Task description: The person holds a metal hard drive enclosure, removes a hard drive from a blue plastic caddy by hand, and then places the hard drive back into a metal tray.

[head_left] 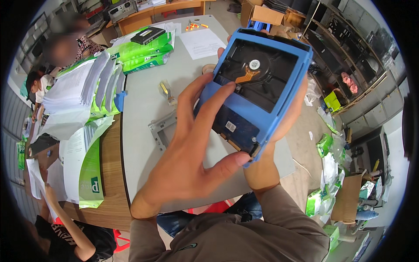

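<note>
Toward two o'clock, the right hand (288, 118) holds the blue-framed drive (266, 81) from behind; the left hand (185, 153) spreads wide against it. Adjusting seems in hand; next move calls for steady support.

Tilted in the right hand (293, 112), which cupped its back and right side, a blue-framed rectangular drive (241, 105) showed a dark recessed face with a round white label and orange strip. The left hand (185, 161) lay spread at its left, thumb at the lower edge, index finger across the front.
</note>
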A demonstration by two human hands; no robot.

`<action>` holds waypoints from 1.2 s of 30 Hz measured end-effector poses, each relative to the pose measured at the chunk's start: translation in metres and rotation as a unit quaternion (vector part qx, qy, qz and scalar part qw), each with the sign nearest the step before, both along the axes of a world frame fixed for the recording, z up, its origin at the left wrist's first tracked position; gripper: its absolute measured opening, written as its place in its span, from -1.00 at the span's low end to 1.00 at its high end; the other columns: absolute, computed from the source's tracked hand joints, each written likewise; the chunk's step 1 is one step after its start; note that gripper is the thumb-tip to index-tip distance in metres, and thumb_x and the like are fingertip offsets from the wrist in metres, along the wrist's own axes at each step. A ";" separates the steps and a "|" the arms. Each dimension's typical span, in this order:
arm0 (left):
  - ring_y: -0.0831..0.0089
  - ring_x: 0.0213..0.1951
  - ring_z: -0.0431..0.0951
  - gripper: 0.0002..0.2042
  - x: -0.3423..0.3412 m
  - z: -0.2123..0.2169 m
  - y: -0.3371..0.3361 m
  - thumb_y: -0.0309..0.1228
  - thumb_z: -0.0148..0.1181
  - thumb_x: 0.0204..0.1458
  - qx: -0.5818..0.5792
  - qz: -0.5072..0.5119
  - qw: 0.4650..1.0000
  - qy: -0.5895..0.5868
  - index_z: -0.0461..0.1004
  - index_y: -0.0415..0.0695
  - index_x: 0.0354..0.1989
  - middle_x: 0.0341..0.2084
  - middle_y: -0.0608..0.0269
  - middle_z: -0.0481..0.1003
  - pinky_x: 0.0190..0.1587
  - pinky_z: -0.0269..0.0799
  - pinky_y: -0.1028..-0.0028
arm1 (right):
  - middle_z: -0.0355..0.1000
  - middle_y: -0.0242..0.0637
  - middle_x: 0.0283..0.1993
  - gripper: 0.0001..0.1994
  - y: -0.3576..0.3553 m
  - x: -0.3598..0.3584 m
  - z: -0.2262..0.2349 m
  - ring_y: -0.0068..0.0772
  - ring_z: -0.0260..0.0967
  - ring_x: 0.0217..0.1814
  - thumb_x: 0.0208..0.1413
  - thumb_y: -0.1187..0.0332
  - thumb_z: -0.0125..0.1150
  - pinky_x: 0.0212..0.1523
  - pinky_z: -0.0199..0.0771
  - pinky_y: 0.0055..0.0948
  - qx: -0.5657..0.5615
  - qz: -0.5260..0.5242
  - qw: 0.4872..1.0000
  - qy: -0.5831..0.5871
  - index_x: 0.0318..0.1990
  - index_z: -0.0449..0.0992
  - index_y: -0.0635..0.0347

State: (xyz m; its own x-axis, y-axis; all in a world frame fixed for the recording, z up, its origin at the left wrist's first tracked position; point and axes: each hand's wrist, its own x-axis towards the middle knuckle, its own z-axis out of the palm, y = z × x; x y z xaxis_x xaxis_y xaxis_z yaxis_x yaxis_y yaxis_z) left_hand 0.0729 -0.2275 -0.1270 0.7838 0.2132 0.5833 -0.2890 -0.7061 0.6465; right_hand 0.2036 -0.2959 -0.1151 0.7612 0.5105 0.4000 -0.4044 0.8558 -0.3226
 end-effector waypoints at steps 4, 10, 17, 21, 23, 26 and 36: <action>-0.10 0.32 0.06 -0.24 -0.002 0.001 0.014 -0.26 0.23 0.05 -0.107 -0.124 0.985 0.047 -0.01 -0.16 0.39 0.29 -0.19 -0.05 0.30 0.06 0.09 | 0.43 -0.30 -0.05 -0.54 0.000 -0.002 0.003 -0.44 0.45 -0.16 0.33 -0.03 -0.19 -0.13 0.51 -0.37 -0.122 -0.090 0.988 -0.018 0.14 0.29 0.13; 0.08 0.35 0.05 -0.25 0.007 -0.008 0.019 -0.25 0.13 0.10 -0.366 -0.210 0.903 0.083 -0.07 -0.18 0.42 0.35 0.02 -0.05 0.32 0.04 0.16 | 0.37 -0.31 -0.06 -0.45 0.005 0.000 0.010 -0.55 0.40 -0.11 0.27 0.12 0.12 -0.16 0.47 -0.52 -0.177 -0.112 0.977 -0.040 0.26 0.16 0.25; 0.35 0.26 0.20 -0.29 0.022 -0.018 0.017 -0.15 0.13 0.19 -0.496 -0.265 0.825 0.055 -0.02 -0.26 0.38 0.24 0.10 0.20 0.21 0.21 0.39 | 0.27 -0.18 0.14 -0.36 0.010 0.004 0.007 -0.44 0.35 0.06 0.09 0.31 0.36 -0.03 0.42 -0.46 -0.217 -0.309 0.915 -0.144 0.24 0.19 0.37; 0.61 0.02 0.33 -0.48 0.011 -0.013 0.016 -0.29 0.07 0.26 -0.373 -0.152 0.912 0.073 0.14 -0.29 0.30 0.03 0.25 0.37 0.05 0.28 0.55 | 0.18 -0.12 0.20 -0.36 0.013 -0.004 0.005 -0.33 0.30 0.15 0.05 0.44 0.37 0.11 0.36 -0.39 -0.284 -0.366 0.849 -0.256 0.26 0.21 0.34; 0.65 -0.06 0.39 -0.60 0.010 -0.019 0.017 -0.37 0.00 0.28 -0.374 -0.138 0.917 0.011 0.22 -0.29 0.24 -0.06 0.30 0.43 0.00 0.32 0.57 | 0.18 -0.08 0.21 -0.34 0.009 0.009 0.006 -0.23 0.26 0.20 0.02 0.39 0.40 0.09 0.38 -0.37 -0.272 -0.304 0.872 -0.273 0.25 0.20 0.33; 0.56 -0.03 0.44 -0.60 0.006 -0.016 0.030 -0.41 -0.02 0.27 -0.494 -0.147 0.857 -0.008 0.21 -0.28 0.24 -0.02 0.25 0.44 0.03 0.37 0.51 | 0.26 -0.06 0.18 -0.40 -0.005 0.028 0.012 -0.20 0.30 0.18 0.05 0.40 0.36 0.04 0.42 -0.38 -0.251 -0.233 0.891 -0.297 0.23 0.24 0.32; 0.31 0.01 0.52 -0.46 -0.005 -0.014 0.058 -0.22 -0.08 0.23 -0.484 -0.150 0.854 -0.114 0.18 -0.41 0.24 0.04 -0.04 0.44 0.06 0.44 0.39 | 0.47 -0.22 -0.11 -0.58 -0.022 0.033 0.014 -0.57 0.43 -0.16 0.16 0.41 0.25 -0.17 0.43 -0.58 -0.277 -0.085 0.878 -0.380 0.16 0.38 0.29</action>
State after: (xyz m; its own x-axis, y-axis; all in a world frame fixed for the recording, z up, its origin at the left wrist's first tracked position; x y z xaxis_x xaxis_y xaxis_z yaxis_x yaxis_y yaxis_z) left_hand 0.0675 -0.1693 -0.1413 0.7775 0.4923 0.3914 -0.5592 0.2564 0.7884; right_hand 0.2371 -0.3182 -0.1013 0.4660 0.6918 0.5516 0.2263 0.5095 -0.8302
